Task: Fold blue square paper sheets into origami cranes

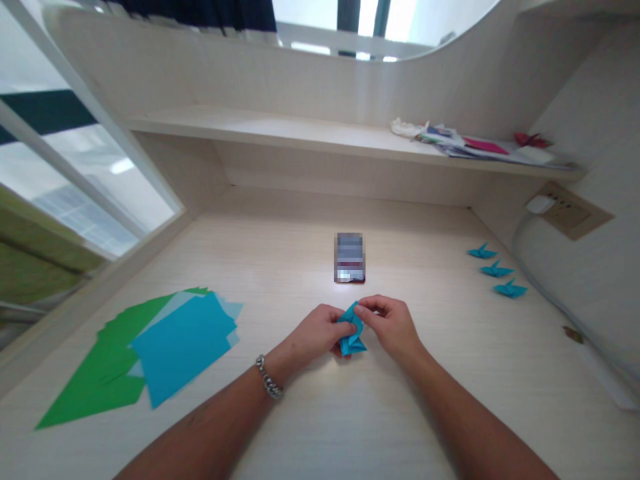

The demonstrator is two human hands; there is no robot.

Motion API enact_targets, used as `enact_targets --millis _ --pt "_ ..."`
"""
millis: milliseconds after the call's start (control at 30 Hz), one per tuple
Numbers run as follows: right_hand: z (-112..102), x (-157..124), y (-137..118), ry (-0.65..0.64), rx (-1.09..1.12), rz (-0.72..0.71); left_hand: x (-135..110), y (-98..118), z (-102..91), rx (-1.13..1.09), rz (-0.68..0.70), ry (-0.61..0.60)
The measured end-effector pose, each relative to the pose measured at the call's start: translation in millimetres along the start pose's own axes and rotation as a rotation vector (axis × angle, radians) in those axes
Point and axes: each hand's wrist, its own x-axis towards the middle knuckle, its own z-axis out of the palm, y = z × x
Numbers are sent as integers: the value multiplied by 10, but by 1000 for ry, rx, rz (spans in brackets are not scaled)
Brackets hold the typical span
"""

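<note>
A partly folded piece of blue origami paper is held above the desk, near the middle of the view. My left hand is closed on it, with the thumb lying across its front and fingers behind. The thumb and fingertips of my right hand pinch its upper right corner. Several sheets of blue paper lie loosely stacked on the left, partly over green paper sheets. At the right stand three small folded blue paper cranes in a row.
A phone lies just beyond my hands, its screen blurred. Papers and a red folded paper piece rest on the shelf. A white plug sits in the wall socket, its cable running down the right side.
</note>
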Motion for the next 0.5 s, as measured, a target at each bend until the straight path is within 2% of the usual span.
enact_targets --millis 500 --pt "29 5 -13 22 23 -6 6 -22 3 -47 -4 -4"
